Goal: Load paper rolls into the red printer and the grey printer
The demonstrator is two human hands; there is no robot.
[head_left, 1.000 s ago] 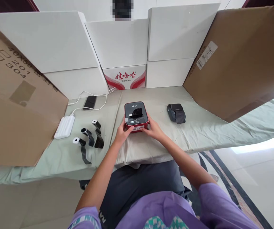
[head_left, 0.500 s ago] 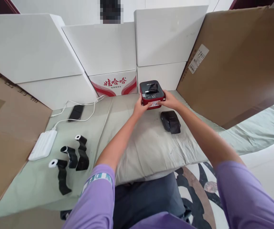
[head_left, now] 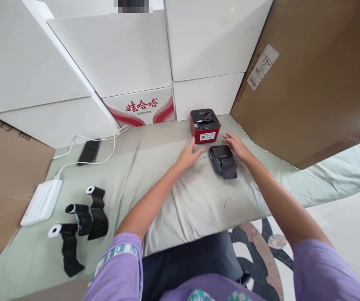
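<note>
A boxy red printer [head_left: 201,129] with a black top and a white label stands on the cloth-covered surface near the white boxes. Nearer to me lies a small black portable printer [head_left: 220,154], a strip of black paper hanging from its front. My left hand [head_left: 188,156] is just in front of the red printer's left side, thumb and fingers apart, holding nothing. My right hand [head_left: 235,146] is at the upper right of the black printer, its fingers loosely spread and nothing in them; whether it touches that printer I cannot tell.
Several white boxes [head_left: 145,46] form a wall at the back, and a brown carton [head_left: 320,83] stands at the right. On the left lie three unrolled black paper rolls [head_left: 70,246], a black phone [head_left: 88,151] and a white power strip [head_left: 42,202] with a white cable.
Both hands have let go of the red printer, which now stands by the back boxes. They have drawn back toward the black printer. The view has tilted downward.
</note>
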